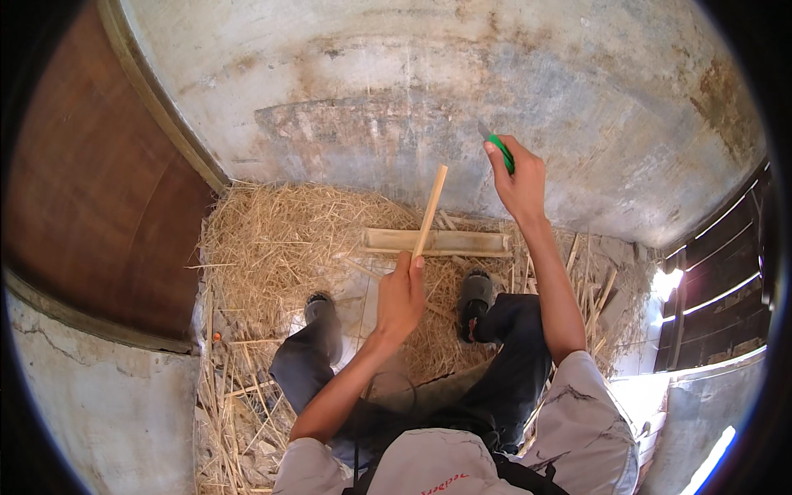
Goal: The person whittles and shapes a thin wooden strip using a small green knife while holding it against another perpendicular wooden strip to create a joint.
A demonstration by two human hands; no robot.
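My left hand (401, 295) is closed round the lower end of a flat, pale bamboo strip (431, 208), which points up and slightly right. Up and to the right of it, my right hand (521, 175) grips a utility knife (502, 154) with a green handle. The knife's short grey blade points up and left, apart from the strip. Beyond my left hand, a split half of bamboo (462, 241) lies lengthwise on the floor, its hollow side showing.
Heaped shavings (280, 239) cover the floor ahead, with loose bamboo sticks (247, 384) at the left and more at the right. A stained wall (371, 99) rises in front. A brown door panel (99, 181) stands left, dark slats (718, 289) right. My shoes (476, 297) rest among the shavings.
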